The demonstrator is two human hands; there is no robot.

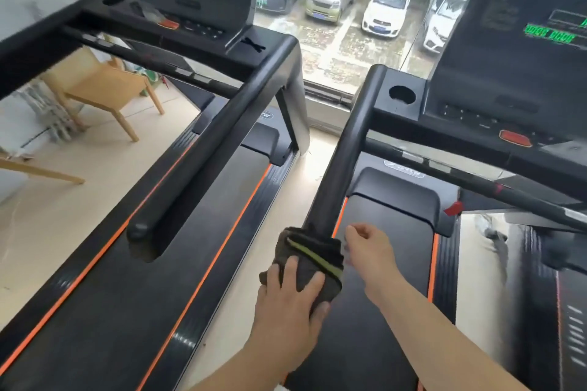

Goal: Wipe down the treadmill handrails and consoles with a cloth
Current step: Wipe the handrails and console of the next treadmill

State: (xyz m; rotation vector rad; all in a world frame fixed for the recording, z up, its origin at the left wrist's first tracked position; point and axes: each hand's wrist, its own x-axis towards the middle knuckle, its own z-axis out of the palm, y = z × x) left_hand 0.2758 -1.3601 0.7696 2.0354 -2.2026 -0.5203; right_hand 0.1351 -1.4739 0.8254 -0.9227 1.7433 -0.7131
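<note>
Head view: a black handrail [346, 152] of the right-hand treadmill runs from its console [508, 41] down toward the viewer. A dark cloth [313, 258] with a yellow-green stripe is wrapped over the near end of this handrail. The left hand [289, 305] grasps the cloth from below that end, fingers laid across the fabric and thumb curling round its lower edge. The right hand [368, 247] hangs just to the right of the handrail's near end, close beside the cloth, its fingers loosely curled and released, with nothing seen in them; whether its fingertips touch the cloth cannot be told through the blur.

At the far end of the handrail sits a round cup holder [401, 95], and right of that a red button [514, 138] on the console. The running belt [381, 231] lies right of the handrail and below it. Left of the handrail, across a strip of floor, stands a neighbouring treadmill's rail [206, 152]; farther left is a wooden chair [101, 89]. Beyond the handrail's far end, parked cars [387, 3] show through the window.
</note>
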